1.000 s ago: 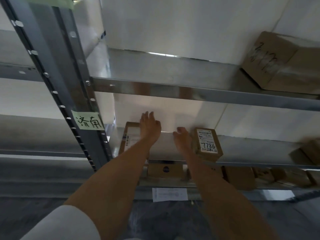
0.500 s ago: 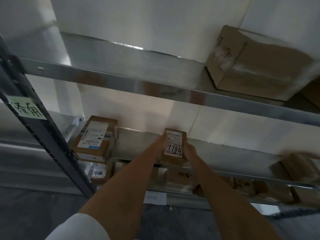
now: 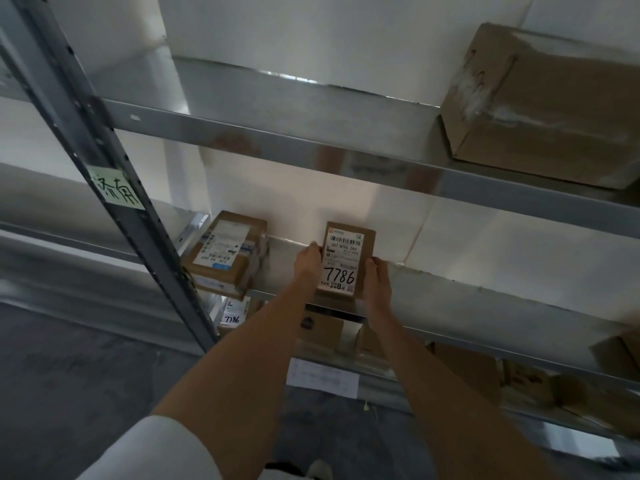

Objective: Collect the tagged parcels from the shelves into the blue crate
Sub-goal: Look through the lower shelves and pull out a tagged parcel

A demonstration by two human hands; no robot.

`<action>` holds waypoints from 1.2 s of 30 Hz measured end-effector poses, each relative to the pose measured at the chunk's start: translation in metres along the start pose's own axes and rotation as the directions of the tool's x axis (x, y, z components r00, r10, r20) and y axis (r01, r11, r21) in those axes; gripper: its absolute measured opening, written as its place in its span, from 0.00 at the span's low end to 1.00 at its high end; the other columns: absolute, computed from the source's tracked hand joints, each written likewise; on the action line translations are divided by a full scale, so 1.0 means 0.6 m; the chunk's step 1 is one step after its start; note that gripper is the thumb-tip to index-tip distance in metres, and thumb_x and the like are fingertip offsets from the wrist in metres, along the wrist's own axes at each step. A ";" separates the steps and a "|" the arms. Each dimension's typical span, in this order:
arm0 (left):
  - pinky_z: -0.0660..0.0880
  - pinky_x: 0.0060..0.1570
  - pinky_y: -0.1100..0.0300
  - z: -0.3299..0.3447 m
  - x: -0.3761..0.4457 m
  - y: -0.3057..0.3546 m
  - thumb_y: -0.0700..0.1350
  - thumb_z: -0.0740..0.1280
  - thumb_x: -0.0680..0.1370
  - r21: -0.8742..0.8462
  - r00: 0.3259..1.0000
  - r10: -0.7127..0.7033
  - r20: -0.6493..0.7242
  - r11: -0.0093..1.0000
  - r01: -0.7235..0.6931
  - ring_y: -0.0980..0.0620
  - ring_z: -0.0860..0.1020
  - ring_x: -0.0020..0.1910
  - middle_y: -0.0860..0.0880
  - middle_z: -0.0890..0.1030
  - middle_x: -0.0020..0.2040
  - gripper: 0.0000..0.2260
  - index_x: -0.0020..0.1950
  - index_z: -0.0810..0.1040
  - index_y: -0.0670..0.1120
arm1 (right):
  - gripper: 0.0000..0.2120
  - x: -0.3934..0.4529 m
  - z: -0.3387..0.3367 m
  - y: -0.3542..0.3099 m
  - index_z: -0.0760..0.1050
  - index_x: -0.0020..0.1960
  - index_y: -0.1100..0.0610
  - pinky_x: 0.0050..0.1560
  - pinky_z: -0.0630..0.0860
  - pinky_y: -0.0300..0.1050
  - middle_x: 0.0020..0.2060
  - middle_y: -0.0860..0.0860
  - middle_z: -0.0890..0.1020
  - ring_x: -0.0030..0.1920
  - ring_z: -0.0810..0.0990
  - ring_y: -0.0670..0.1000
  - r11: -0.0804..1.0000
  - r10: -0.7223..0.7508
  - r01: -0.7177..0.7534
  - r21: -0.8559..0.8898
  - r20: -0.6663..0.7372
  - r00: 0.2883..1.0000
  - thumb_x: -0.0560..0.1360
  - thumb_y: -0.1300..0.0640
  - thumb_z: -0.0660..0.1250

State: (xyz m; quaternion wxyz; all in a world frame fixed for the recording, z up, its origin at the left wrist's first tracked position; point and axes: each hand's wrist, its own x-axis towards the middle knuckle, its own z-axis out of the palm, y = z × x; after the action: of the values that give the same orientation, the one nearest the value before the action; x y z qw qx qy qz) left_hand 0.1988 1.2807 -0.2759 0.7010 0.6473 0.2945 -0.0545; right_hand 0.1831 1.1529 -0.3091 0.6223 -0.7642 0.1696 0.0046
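Two hands hold one small brown parcel (image 3: 348,261) over the middle shelf (image 3: 485,299), a little right of the picture's centre. The left hand (image 3: 307,268) clasps its 9 o'clock edge and the right hand (image 3: 377,277) clasps its 3 o'clock edge, fingers curled round the sides. A white label faces the camera, with a barcode at the top and "7786" handwritten in black below it. Whether the parcel's lower edge touches the shelf cannot be told.

At 9 o'clock of the held parcel, apart from it, a second labelled parcel (image 3: 225,254) lies at the left end of the same shelf, just beside the grey upright post (image 3: 104,161). A pale green note (image 3: 116,190) with handwritten characters is stuck on that post.

At 1 o'clock, on the upper shelf (image 3: 277,133), sits a large cardboard box (image 3: 547,105) with dark scrawl on its side. At 6 o'clock, on the lower shelf, more brown boxes (image 3: 467,372) stand in a row; one at 7 o'clock carries a label also marked "7786" (image 3: 231,319). A white paper sheet (image 3: 322,377) hangs at the lower shelf's front edge. A white sleeve (image 3: 156,452) covers the left upper arm at the bottom of the picture.
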 end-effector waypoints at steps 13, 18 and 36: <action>0.75 0.36 0.59 -0.027 0.027 -0.003 0.45 0.54 0.82 0.058 0.988 -0.066 0.140 0.997 0.058 0.48 0.78 0.38 0.45 0.79 0.39 0.15 0.38 0.72 0.43 | 0.16 0.002 0.027 -0.010 0.71 0.67 0.53 0.48 0.79 0.43 0.54 0.54 0.82 0.52 0.81 0.52 0.993 0.089 -0.088 -0.082 0.012 0.996 0.81 0.54 0.58; 0.71 0.29 0.61 -0.030 0.033 -0.002 0.44 0.55 0.82 0.139 0.984 -0.054 0.169 0.990 0.030 0.51 0.76 0.33 0.47 0.77 0.34 0.15 0.37 0.71 0.44 | 0.17 0.004 0.043 0.006 0.72 0.68 0.54 0.56 0.79 0.51 0.57 0.54 0.81 0.55 0.80 0.54 0.979 0.124 -0.120 -0.163 0.014 0.992 0.79 0.57 0.58; 0.67 0.69 0.51 -0.121 -0.087 -0.086 0.48 0.59 0.81 0.234 0.971 0.207 0.119 0.945 -0.230 0.47 0.68 0.70 0.46 0.69 0.71 0.22 0.75 0.64 0.46 | 0.25 -0.131 0.040 0.003 0.54 0.78 0.58 0.72 0.60 0.49 0.75 0.56 0.64 0.74 0.63 0.56 0.961 0.022 -0.039 -0.273 -0.065 0.998 0.83 0.56 0.56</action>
State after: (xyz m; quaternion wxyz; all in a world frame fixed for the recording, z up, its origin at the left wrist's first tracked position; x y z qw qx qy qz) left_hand 0.1076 1.3251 -0.2952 0.6298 0.7546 0.1790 -0.0428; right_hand 0.1137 1.1952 -0.2988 0.5050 -0.8400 0.1981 0.0142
